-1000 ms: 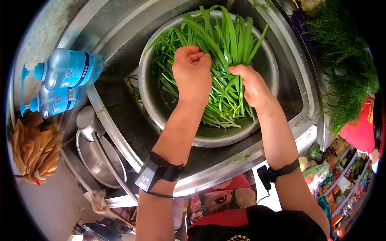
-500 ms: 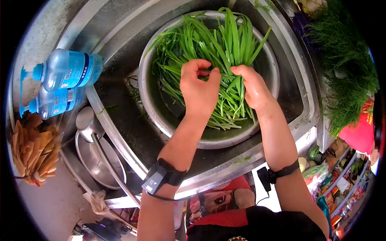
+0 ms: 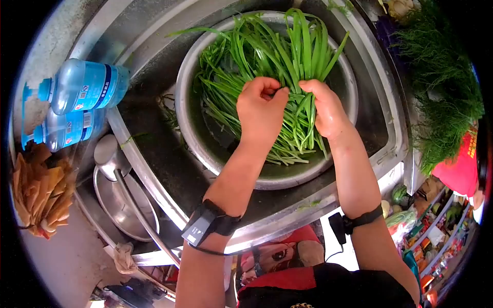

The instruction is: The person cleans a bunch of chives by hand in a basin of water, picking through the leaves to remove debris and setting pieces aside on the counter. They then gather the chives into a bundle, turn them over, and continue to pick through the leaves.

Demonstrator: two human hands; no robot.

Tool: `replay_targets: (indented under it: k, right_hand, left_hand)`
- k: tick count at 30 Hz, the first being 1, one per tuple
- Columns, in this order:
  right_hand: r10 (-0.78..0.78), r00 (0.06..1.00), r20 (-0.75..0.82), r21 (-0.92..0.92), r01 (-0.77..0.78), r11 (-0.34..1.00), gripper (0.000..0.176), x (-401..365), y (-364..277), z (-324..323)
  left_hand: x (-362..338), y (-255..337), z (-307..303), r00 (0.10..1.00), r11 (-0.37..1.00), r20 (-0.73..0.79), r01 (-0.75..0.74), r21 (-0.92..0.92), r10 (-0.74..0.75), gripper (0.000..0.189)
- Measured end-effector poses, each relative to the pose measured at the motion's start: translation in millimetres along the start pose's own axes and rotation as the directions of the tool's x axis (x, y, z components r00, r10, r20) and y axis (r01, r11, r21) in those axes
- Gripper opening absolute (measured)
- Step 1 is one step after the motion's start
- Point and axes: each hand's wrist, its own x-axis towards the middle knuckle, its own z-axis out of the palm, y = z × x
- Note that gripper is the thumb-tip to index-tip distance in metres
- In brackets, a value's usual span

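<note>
Long flat green leaves, which look like garlic chives [image 3: 257, 51], fill a round metal basin [image 3: 186, 128] standing in a steel sink. My right hand [image 3: 329, 110] holds a bunch of them at the basin's right side, thumb on top, leaf tips pointing away from me and pale stem ends towards me. Beside it, my left hand [image 3: 262, 110] is closed, thumb against curled fingers, pinching at the edge of that bunch. Exactly which leaves lie in the left pinch is partly hidden. Loose leaves lie beneath both hands, some over the rim.
Two blue-labelled bottles [image 3: 90, 88] lie left of the sink, above a bundle of brown dried sheets [image 3: 41, 190]. A metal ladle [image 3: 110, 154] and bowl [image 3: 126, 205] stand at lower left. Feathery dill-like greens [image 3: 441, 87] are on the right; a person's red clothing [image 3: 457, 167] shows beyond.
My left hand has shifted slightly right, nearer my right hand. A long leaf at the far left now sticks out over the basin's rim. My right hand keeps its hold on the bunch.
</note>
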Motion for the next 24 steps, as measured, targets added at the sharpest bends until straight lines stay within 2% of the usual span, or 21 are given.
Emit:
replay_targets:
  k: [2, 5, 8, 11, 17, 20, 24]
  right_hand:
    - [0.006, 1.0, 0.005, 0.017, -0.006, 1.0, 0.029, 2.1, 0.3, -0.9]
    - [0.012, 1.0, 0.0, 0.029, -0.012, 1.0, 0.029, 4.8, 1.3, -1.9]
    - [0.0, 1.0, -0.002, 0.006, 0.0, 1.0, 0.03, 1.9, -1.2, 0.7]
    - [0.001, 1.0, 0.014, -0.006, -0.001, 1.0, 0.032, 3.2, -0.3, -1.1]
    - [0.003, 1.0, -0.006, -0.034, -0.004, 0.999, 0.033, -0.2, -1.5, 4.1]
    - [-0.016, 1.0, 0.01, -0.06, 0.016, 0.998, 0.034, -0.3, -1.8, 3.7]
    - [-0.034, 0.999, 0.002, -0.103, 0.034, 0.994, 0.035, -1.5, -1.4, 7.2]
  left_hand:
    - [-7.3, 6.9, -1.8, 0.995, 0.984, 0.01, 0.097, -0.149, -0.097, 0.01]
    - [-12.6, 4.3, -3.2, 0.985, 0.928, -0.028, 0.149, -0.342, -0.168, 0.01]
    - [-18.0, 7.3, -3.9, 0.977, 0.864, -0.002, 0.187, -0.468, -0.212, 0.011]
    - [-16.6, -2.9, -2.5, 0.982, 0.827, 0.024, 0.169, -0.535, -0.186, 0.012]
    - [-14.8, -5.3, 1.5, 0.985, 0.854, -0.075, 0.096, -0.511, -0.156, 0.011]
    - [-17.2, 1.9, 2.3, 0.972, 0.775, -0.031, 0.165, -0.61, -0.231, 0.011]
    - [-14.7, -3.8, 0.5, 0.977, 0.756, 0.021, 0.178, -0.63, -0.212, 0.011]
